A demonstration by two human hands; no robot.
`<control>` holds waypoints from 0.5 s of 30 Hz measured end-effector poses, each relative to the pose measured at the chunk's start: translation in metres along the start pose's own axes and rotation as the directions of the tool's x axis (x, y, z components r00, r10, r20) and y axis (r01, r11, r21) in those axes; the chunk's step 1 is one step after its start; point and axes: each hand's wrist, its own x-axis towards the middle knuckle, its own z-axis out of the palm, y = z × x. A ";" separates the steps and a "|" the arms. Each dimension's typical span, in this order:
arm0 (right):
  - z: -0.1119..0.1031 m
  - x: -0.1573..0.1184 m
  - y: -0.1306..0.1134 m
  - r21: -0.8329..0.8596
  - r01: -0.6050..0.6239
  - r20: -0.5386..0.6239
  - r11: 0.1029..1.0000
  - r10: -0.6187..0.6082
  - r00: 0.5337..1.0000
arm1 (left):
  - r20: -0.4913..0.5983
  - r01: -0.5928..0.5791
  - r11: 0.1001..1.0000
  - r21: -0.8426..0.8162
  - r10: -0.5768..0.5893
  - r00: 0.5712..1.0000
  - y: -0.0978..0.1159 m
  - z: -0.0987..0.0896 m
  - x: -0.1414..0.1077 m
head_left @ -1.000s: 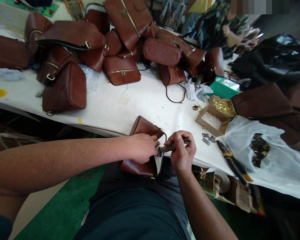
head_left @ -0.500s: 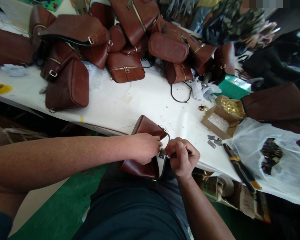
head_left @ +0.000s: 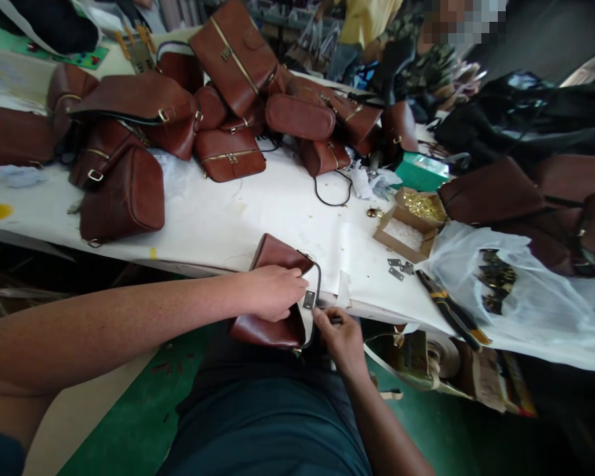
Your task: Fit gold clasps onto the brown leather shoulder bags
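Observation:
A brown leather handbag [head_left: 270, 334] lies across my lap at the table edge, its opening turned to the right. My left hand [head_left: 277, 292] is closed on the bag at its opening, fingers partly inside. Against the pale lining, just right of those fingertips, sits a small grey metal plate [head_left: 309, 299] with holes. My right hand [head_left: 344, 337] is closed beside the bag's rim, thumb and finger close to the plate. Within it shows the end of a dark-handled tool [head_left: 336, 320]; its tip is hidden.
Brown bags [head_left: 129, 192] are heaped along the table's [head_left: 277, 211] far side. To the right are a cardboard box [head_left: 401, 238] of small parts, loose metal plates [head_left: 399, 268], pliers [head_left: 451, 314] and a plastic bag [head_left: 535, 291]. A co-worker [head_left: 421, 59] is behind.
My right hand has gone from a raised fist around the dark handle to a lower, pinching hold. More of the metal plate shows. The camera view has shifted.

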 end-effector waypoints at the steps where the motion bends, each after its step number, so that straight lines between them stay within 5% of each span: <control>1: 0.001 -0.002 0.006 0.021 -0.055 0.051 0.998 0.054 0.997 | 0.008 -0.009 1.000 0.007 0.009 1.000 0.002 -0.002 -0.001; 10: 0.020 -0.009 -0.002 0.278 -0.139 0.101 0.951 0.115 0.988 | -0.070 0.102 0.989 0.106 -0.094 0.993 0.020 -0.010 -0.022; 15: -0.015 0.006 -0.036 0.234 0.055 0.191 0.971 -0.101 0.976 | -0.276 0.106 0.975 0.195 -0.049 0.960 0.037 -0.036 -0.039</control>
